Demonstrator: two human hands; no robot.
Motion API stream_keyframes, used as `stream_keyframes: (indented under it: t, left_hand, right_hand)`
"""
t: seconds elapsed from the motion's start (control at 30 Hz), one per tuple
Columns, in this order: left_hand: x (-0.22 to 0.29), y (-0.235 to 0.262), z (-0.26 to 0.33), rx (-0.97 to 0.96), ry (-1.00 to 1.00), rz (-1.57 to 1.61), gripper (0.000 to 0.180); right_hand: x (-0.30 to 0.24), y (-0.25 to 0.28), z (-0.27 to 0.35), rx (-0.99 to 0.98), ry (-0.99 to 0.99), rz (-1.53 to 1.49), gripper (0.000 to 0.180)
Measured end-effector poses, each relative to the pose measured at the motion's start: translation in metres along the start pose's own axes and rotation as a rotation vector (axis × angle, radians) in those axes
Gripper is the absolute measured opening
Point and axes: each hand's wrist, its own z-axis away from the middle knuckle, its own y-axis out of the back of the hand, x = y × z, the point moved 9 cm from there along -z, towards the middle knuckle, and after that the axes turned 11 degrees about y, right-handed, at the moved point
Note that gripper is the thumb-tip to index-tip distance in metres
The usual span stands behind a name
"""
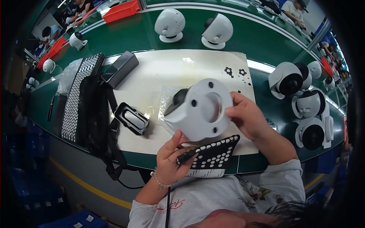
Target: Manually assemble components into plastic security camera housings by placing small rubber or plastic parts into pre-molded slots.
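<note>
A white round-bodied camera [181, 121] is tilted over the mat, the underside of its ring-shaped base [201, 123] turned up, with black round pads on it. My right hand [249, 117] pinches the base's right edge between thumb and fingers. At the lower left, my left hand [171, 159] supports the camera with its fingers. A black object with a ribbed end [185, 155] also lies in the left fingers; its kind is unclear. Just below the camera is a black sheet with rows of white dots [215, 155], close to the left hand.
A cream mat [152, 68] bears a grey box [121, 70], a black open case [132, 118] and black flower-shaped pieces [228, 71]. More white cameras [170, 24] stand behind and at right [286, 79]. A dotted sheet stack [81, 95] and black bag [93, 114] lie left. People work beyond.
</note>
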Motion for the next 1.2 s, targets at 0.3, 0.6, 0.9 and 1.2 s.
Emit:
stream_keyframes:
  t: [0.3,0.6,0.9,1.2]
  left_hand:
    - [-0.003,0.001,-0.002,-0.055,0.088,0.098,0.021]
    - [-0.006,-0.003,-0.003,-0.119,0.131,0.105,0.024]
    - [-0.007,-0.002,-0.004,-0.142,0.121,0.079,0.027]
    - [-0.007,-0.003,-0.004,-0.182,0.172,0.127,0.018]
  right_hand:
    - [-0.119,0.107,-0.07,0.49,0.781,1.293,0.03]
    - [-0.1,0.205,-0.144,0.647,0.407,2.339,0.022]
    - [-0.074,0.162,-0.167,0.287,0.304,2.005,0.022]
    - [-0.077,0.137,-0.189,0.518,0.539,1.789,0.041]
